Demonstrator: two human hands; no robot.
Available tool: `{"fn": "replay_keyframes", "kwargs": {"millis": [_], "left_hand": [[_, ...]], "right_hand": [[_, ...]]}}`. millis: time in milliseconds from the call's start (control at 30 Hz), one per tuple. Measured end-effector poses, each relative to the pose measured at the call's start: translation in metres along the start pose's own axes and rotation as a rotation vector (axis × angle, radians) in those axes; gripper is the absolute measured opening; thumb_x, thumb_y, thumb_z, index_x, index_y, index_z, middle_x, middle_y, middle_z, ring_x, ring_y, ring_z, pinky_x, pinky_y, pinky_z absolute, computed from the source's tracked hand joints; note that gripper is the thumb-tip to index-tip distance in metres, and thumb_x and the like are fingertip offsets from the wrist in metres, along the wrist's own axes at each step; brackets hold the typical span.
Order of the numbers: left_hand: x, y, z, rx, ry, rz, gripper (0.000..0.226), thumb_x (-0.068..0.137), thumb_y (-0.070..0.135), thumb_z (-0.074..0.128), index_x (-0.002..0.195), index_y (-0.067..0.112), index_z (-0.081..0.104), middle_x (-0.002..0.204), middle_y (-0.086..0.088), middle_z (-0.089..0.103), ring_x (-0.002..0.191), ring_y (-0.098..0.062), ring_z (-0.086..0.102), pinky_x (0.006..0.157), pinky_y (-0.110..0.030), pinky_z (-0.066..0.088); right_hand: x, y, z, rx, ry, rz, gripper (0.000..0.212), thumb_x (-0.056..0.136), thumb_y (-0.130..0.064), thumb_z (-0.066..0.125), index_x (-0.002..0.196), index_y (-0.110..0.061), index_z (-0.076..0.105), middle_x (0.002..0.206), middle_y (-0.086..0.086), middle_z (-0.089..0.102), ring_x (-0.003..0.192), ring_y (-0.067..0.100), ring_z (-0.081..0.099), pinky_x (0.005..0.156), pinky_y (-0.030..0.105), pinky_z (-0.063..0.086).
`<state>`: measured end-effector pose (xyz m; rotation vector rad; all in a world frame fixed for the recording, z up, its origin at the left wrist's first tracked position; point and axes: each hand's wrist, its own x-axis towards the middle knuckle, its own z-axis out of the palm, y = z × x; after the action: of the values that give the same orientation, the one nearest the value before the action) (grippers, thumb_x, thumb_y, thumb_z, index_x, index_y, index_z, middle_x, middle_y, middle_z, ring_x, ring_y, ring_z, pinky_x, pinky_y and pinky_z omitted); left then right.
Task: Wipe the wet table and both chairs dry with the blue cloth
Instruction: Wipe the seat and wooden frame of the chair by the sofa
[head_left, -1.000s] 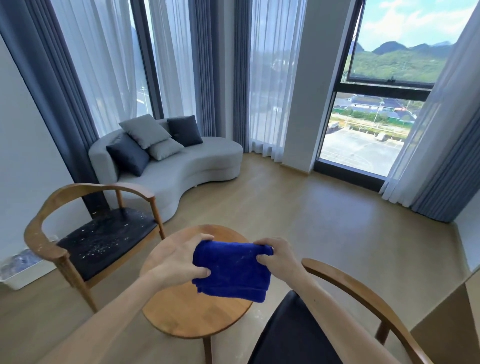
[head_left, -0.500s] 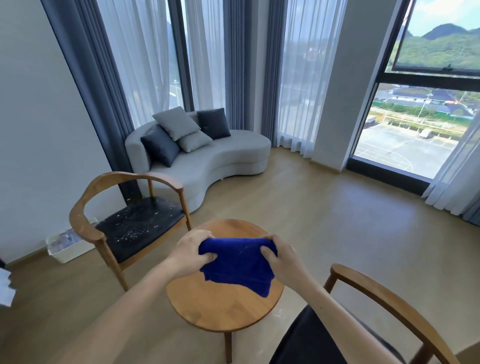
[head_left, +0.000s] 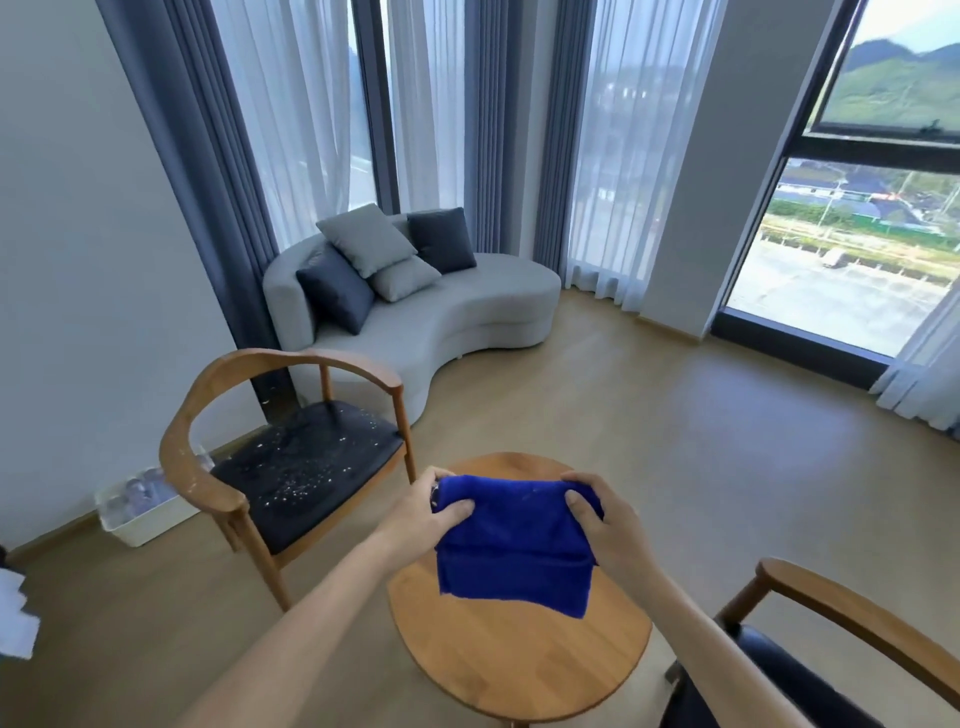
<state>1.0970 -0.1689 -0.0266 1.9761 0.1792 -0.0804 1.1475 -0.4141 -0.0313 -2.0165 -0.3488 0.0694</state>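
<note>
Hanging from both hands, blue cloth spans left-right.

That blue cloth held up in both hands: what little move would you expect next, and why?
Probably lowering the blue cloth flat onto the round table just beneath it. The left hand and right hand each grip a top corner, so it hangs folded above the tabletop, touching nothing yet. The far chair, its dark seat speckled with droplets, could come after.

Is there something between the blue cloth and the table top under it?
Nothing visible. Both hands, left and right, hold the cloth in the air above the round table, and the wood below it shows bare.
</note>
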Motion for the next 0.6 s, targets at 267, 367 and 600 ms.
{"fn": "replay_keyframes", "kwargs": {"millis": [267, 367, 600], "left_hand": [[0.035, -0.043, -0.128, -0.424, -0.025, -0.137, 0.05, 0.078, 0.042, 0.07, 0.118, 0.015, 0.055, 0.11, -0.006, 0.066, 0.098, -0.019, 0.066, 0.075, -0.029, 0.056], [0.044, -0.067, -0.181, -0.569, -0.053, -0.193, 0.041, 0.082, 0.024, 0.073, 0.118, 0.01, 0.057, 0.113, -0.009, 0.067, 0.1, -0.021, 0.068, 0.079, -0.028, 0.055], [0.096, -0.136, -0.29, -0.344, 0.086, -0.171, 0.031, 0.088, 0.013, 0.066, 0.114, 0.028, 0.058, 0.111, 0.001, 0.066, 0.103, -0.017, 0.064, 0.085, -0.034, 0.057]], "right_hand": [[0.061, -0.05, 0.097, 0.383, -0.117, 0.234, 0.054, 0.076, -0.008, 0.079, 0.123, -0.024, 0.055, 0.103, -0.004, 0.07, 0.092, 0.01, 0.068, 0.065, 0.021, 0.055], [0.09, -0.067, 0.153, 0.464, -0.091, 0.276, 0.04, 0.077, -0.007, 0.078, 0.112, -0.013, 0.06, 0.102, 0.007, 0.072, 0.092, 0.024, 0.07, 0.07, 0.034, 0.058], [0.17, -0.085, 0.276, 0.494, -0.264, 0.316, 0.03, 0.088, -0.016, 0.067, 0.112, -0.017, 0.05, 0.11, 0.009, 0.064, 0.094, 0.025, 0.068, 0.068, 0.035, 0.058]]}}
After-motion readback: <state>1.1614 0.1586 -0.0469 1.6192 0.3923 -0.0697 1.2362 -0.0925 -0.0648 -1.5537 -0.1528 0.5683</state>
